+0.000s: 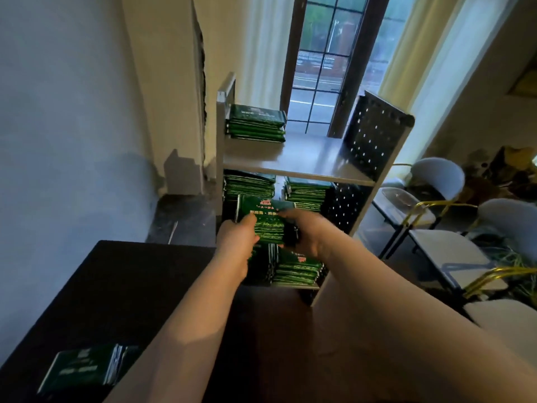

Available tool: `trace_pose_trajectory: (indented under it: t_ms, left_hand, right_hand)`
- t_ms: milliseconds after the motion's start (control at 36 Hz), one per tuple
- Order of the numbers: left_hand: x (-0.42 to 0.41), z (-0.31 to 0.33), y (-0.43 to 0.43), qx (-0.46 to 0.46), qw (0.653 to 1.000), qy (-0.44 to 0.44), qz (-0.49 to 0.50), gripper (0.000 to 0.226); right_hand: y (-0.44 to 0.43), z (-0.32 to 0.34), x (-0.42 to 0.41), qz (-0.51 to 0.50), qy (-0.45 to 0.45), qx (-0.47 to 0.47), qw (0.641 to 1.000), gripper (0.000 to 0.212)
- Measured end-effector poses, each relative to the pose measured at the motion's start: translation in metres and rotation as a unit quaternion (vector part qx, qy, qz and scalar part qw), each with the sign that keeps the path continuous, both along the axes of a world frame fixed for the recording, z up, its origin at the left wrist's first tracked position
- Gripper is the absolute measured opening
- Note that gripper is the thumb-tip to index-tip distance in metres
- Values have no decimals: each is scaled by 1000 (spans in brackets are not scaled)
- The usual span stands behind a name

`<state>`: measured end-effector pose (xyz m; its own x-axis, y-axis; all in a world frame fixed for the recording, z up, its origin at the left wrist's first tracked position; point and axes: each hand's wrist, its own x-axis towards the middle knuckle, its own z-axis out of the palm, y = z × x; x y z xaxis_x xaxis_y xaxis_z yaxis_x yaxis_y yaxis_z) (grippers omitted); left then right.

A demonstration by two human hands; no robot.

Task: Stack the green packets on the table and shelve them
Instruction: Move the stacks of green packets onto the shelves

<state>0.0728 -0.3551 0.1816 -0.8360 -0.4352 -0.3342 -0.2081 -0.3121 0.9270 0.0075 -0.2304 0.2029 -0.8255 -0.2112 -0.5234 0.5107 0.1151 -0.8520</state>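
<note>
head view: left hand [236, 234], right hand [305, 234] grip packets [266, 219]; step: shelving; next: set onto shelf [305, 167] ahead, tier unclear.

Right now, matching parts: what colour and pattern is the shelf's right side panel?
Black side panel, rows of small holes; head view.

The green packets [266, 221] were dark green, printed with red and white characters above fine pale-green line work. The shelf [296, 167] was white, its side panel [374, 135] black with a regular grid of pale holes. The table [96, 289] was black.
</note>
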Motion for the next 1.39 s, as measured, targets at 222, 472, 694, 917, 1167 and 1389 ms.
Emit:
trace_pose_trajectory:
  t_ms: [222, 472, 694, 917, 1167, 1389]
  left_hand:
    - [4, -4, 9, 20, 999, -14, 23, 25]
    - [-27, -49, 11, 90, 990, 8, 106, 87]
    - [-8, -12, 21, 97, 983, 6, 154, 54]
    - [-6, -2, 22, 109, 984, 1, 140, 31]
    - [-3, -2, 47, 156, 986, 0, 61, 13]
    - [-11, -5, 92, 113, 985, -78, -109, 15]
  right_hand:
    - [-19, -8, -7, -37, 57, 75, 995, 25]
    - [-32, -28, -23, -47, 61, 144, 987, 51]
    - [-41, -65, -55, -25, 71, 164, 984, 94]
    - [-47, -34, -26, 1, 94, 165, 982, 50]
    - [-19, -28, -19, 18, 112, 180, 977, 33]
    - [53, -23, 3, -16, 76, 222, 972, 28]
